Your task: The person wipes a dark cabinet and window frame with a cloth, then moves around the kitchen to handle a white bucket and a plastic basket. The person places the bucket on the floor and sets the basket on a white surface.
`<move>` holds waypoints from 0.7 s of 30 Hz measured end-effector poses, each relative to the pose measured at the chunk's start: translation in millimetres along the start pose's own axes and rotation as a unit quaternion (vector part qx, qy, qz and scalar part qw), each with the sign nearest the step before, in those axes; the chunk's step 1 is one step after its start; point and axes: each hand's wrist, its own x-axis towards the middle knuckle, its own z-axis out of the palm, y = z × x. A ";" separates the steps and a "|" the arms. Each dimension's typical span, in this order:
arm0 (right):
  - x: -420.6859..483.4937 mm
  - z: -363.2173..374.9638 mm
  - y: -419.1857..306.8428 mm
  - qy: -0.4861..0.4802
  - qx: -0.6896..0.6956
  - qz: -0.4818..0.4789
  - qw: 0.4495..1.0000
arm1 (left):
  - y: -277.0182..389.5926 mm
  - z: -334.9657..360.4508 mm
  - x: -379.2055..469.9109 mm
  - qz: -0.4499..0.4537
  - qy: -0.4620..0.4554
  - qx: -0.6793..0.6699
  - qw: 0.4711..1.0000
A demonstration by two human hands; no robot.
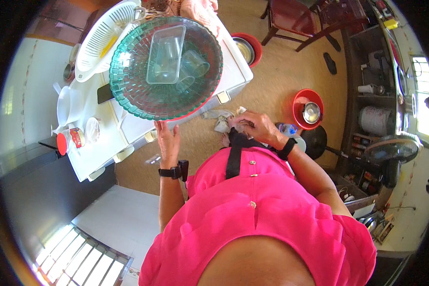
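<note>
A large green translucent plastic basin [128,96] rests at the edge of a white chest-like surface [241,71], with a red rim showing beneath it. Inside it lie a clear rectangular plastic container [166,57] and clear cups [195,64]. My left hand [168,141] is raised just below the basin's near rim, fingers straight and thumb apart; its fingertips meet the rim or lie just under it. Away from the basin, my right hand [260,125] hovers before my body with curled fingers. Something small and pale shows at its fingertips, too unclear to name.
A white slotted basket [89,59], a dark phone [104,94] and a red-lidded jar [71,141] stand left of the basin. On the floor are a red basin [298,119] with a metal bowl [311,113], a cloth [221,123] and a fan [391,150]. A red chair [293,18] stands beyond.
</note>
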 end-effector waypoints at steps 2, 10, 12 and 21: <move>-12.3 -7.5 0.7 0.019 -0.032 0.014 0.999 | 0.9 5.7 -5.5 -0.005 0.000 0.061 0.998; -42.2 -27.4 13.2 0.084 -0.058 0.059 0.993 | 0.3 14.5 -10.9 0.016 0.011 0.094 0.995; -35.8 -35.1 18.1 0.122 -0.067 0.050 0.989 | 0.3 16.6 -9.1 0.027 0.021 0.092 0.995; 78.9 -77.0 54.7 0.161 -0.076 -0.087 0.980 | 22.7 24.1 -4.3 -0.027 0.062 0.075 0.995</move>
